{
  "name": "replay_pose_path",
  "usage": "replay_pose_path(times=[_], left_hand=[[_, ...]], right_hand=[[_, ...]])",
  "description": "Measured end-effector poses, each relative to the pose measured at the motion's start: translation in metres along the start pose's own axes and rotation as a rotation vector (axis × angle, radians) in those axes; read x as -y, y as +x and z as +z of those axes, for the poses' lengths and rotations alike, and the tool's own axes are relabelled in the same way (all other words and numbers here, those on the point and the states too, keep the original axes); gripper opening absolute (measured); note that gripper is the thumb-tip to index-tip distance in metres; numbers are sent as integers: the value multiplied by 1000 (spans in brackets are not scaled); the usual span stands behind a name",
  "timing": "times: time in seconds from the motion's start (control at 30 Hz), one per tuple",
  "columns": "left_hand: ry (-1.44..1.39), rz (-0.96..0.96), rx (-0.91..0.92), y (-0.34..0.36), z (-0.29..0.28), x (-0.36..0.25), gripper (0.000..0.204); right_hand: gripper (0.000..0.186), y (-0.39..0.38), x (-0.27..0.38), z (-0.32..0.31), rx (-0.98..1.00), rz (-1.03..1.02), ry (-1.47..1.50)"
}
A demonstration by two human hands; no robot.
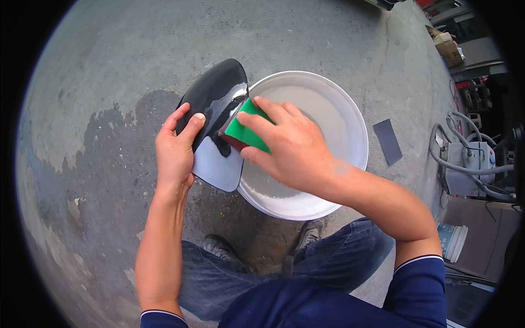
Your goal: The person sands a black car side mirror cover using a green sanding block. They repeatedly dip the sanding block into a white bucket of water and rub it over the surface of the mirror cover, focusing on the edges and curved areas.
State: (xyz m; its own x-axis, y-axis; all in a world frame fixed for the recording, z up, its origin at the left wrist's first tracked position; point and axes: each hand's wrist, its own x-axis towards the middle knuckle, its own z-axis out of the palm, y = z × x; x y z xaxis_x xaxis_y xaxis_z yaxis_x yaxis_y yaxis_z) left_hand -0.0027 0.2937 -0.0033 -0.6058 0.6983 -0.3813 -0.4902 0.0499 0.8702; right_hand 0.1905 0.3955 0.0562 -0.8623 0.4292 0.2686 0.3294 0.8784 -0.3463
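left hand (pixel 176 145): you clamp the black panel (pixel 216 117) by its edge
right hand (pixel 295 139): you pinch the green block (pixel 250 124) against the black panel
black panel: tilted, over the left rim of the white basin (pixel 358 126) (cloudy liquid (pixel 273 183) inside)

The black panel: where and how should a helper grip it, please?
Probably pinch the panel by its rounded far end, from the far side: that end is free; the left hand grips the left edge, the green block sits at the right.

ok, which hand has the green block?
The right hand, its fingers gripping the green block against the glossy dark panel; the left hand only holds the panel by its left edge.
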Motion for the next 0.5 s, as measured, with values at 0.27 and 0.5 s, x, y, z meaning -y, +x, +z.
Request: replay_pose_path(times=[0.27, 0.5], left_hand=[[13, -9, -4, 3, -6, 1, 57], [-22, -42, 19, 0, -3, 4, 57]], right_hand=[[55, 9, -10, 4, -18, 99, -7], [50, 12, -11, 5, -53, 42, -4]])
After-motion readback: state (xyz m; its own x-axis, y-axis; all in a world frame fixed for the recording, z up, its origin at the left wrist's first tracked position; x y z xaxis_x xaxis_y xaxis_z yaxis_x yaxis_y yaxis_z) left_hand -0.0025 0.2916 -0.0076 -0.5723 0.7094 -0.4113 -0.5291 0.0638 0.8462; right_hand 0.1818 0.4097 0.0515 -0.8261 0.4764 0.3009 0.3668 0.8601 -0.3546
